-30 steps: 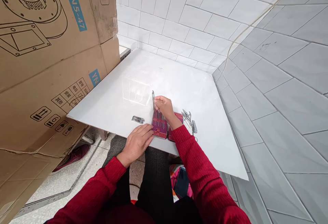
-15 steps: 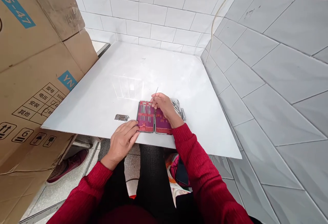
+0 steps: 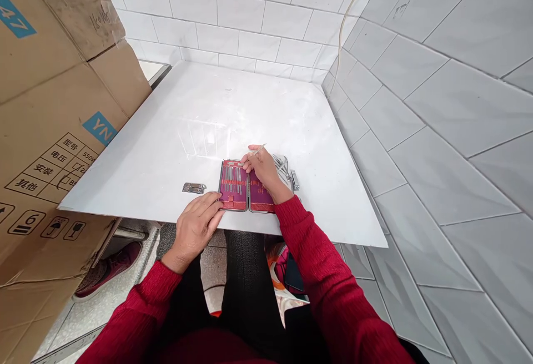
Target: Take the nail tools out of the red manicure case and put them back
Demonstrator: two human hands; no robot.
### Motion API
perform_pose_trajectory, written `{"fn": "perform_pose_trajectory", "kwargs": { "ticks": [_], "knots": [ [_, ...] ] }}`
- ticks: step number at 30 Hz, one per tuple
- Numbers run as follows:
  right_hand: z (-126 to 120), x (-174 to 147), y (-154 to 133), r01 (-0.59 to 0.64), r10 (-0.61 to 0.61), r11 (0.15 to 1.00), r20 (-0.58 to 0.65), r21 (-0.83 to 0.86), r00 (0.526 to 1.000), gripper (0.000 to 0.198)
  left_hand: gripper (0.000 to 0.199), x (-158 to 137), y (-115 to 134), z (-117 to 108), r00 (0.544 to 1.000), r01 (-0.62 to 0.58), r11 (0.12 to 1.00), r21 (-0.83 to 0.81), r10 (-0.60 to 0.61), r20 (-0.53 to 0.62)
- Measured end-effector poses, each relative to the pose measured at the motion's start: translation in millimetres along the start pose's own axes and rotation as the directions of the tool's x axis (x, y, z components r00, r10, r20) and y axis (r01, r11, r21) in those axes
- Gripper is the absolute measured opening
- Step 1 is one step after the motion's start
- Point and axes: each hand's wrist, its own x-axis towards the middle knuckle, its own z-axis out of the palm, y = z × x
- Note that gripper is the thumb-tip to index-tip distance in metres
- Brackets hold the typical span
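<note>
An open manicure case point(image 3: 234, 205) with a purple and red lining lies near the front edge of the white table. Slim metal tools point(image 3: 233, 178) stand in a row under the red loops of its left half. My left hand point(image 3: 197, 225) holds the case by its lower left corner, thumb at the front edge. Above the upper middle of the case, my right hand point(image 3: 264, 172) pinches a thin metal manicure tool point(image 3: 260, 148), its tip pointing up and right. The hand and wrist partly cover the right half of the case.
Nail clippers point(image 3: 194, 188) lie left of the case. Several metal tools point(image 3: 282, 167) and another clipper point(image 3: 295, 180) lie to its right, partly behind my wrist. Cardboard boxes point(image 3: 50, 109) border the white table point(image 3: 333, 197) on the left, tiled walls at the back and right.
My right hand has turned, so the thin tool tilts further right than before. My left hand stays on the case corner. The whole view has shifted slightly.
</note>
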Motion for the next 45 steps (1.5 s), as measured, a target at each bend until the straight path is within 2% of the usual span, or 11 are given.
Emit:
{"fn": "perform_pose_trajectory", "kwargs": {
  "ticks": [5, 11, 18, 27, 31, 39, 45],
  "knots": [
    [-2, 1, -1, -0.039, 0.037, 0.998, 0.039, 0.053, 0.999, 0.013, 0.013, 0, 0, 0, 1.000, -0.016, 1.000, 0.010, 0.016, -0.011],
    [-10, -1, -6, -0.109, 0.111, 0.994, 0.073, -0.027, 0.991, 0.024, 0.013, 2, 3, -1, 1.000, -0.002, 1.000, -0.011, 0.002, -0.010],
    [-12, -1, -4, -0.025, 0.029, 0.992, 0.029, -0.120, 0.999, 0.010, 0.014, 1, 2, 0, 1.000, 0.006, 1.000, -0.019, -0.006, -0.002],
    [-11, -7, -5, -0.011, 0.016, 0.970, 0.018, -0.244, 1.000, 0.061, 0.017, 0, 1, 1, 1.000, 0.001, 1.000, -0.006, -0.001, -0.009],
    [-11, -7, -5, -0.001, 0.011, 0.975, 0.042, -0.221, 0.999, 0.059, 0.018, 0, 1, 0, 1.000, 0.021, 0.999, -0.025, -0.021, 0.006],
    [-9, -3, 1, 0.019, -0.025, 0.989, -0.035, -0.145, 0.999, 0.053, 0.018, 0, 1, 0, 0.999, 0.041, 0.999, -0.033, -0.040, 0.020],
    [-7, -3, 0, 0.001, -0.008, 0.989, -0.048, -0.150, 0.999, 0.058, 0.017, 0, 1, 0, 0.999, 0.033, 0.999, -0.033, -0.033, 0.014]
  ]
}}
